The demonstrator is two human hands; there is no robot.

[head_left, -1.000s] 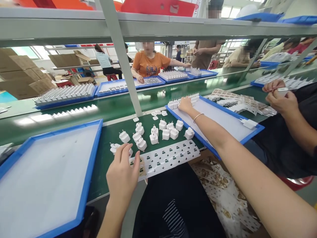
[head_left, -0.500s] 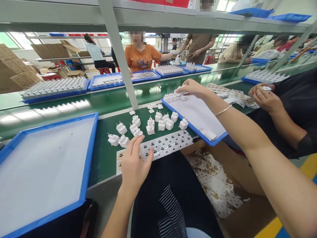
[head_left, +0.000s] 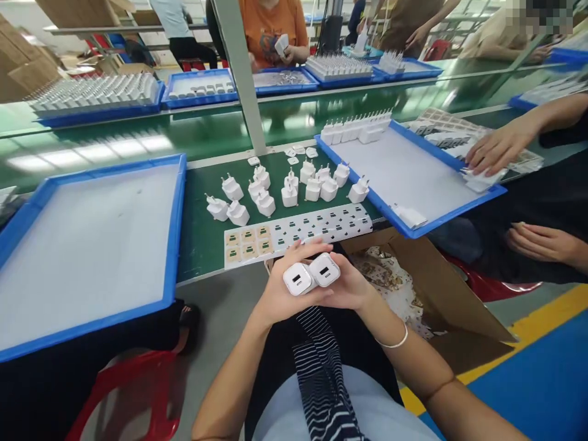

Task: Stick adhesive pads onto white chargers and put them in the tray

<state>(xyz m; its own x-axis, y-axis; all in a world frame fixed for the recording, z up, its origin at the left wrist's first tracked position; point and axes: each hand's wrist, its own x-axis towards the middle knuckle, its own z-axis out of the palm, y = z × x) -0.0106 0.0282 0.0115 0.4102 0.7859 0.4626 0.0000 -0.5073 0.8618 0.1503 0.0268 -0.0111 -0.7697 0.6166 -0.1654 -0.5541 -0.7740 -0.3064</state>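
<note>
Together, left hand (head_left: 280, 294) and right hand (head_left: 351, 288) grip clenched around two white chargers (head_left: 311, 275).

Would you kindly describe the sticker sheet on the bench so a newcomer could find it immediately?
Start at the green work surface between the two blue-rimmed trays. Along its near edge, just beyond the person's two hands holding white chargers, lies the long white sticker sheet. Unlike the loose white plug adapters behind it, it is flat, with rows of small dark labels.
</note>
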